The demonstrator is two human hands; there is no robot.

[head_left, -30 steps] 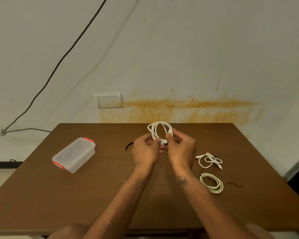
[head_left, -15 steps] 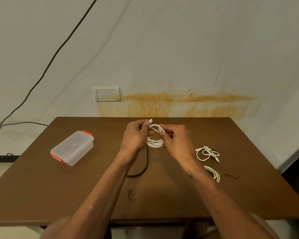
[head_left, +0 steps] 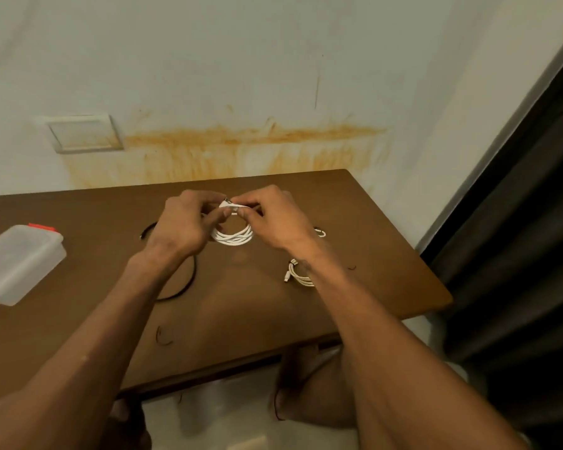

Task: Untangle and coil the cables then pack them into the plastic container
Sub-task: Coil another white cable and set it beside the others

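**Head view: both my hands on a coil of white cable above the brown table**

Head camera looks down my two forearms to where my hands meet over the far middle of the brown wooden table. My left hand has its fingers curled round the left side of the coiled white cable, thumb on top. My right hand pinches the upper strands of the same coil between thumb and forefinger, right where a small plug end sticks up between my two thumbs. The loops hang down in a rough ring between my palms, held above the tabletop, not lying on it.

Well off to the left of my left hand, near the picture's edge, sits the clear plastic container with orange clips, its lid on. A thin black cable runs out from under my left wrist and curves along the table towards me. Closer to me than that, a small black loop of wire lies on the wood.

Just under my right wrist lies a second coiled white cable, partly hidden by my forearm. Beyond my right hand a bit more white cable peeks out; I cannot tell its shape. A tiny dark twist lies to the right of my right forearm.
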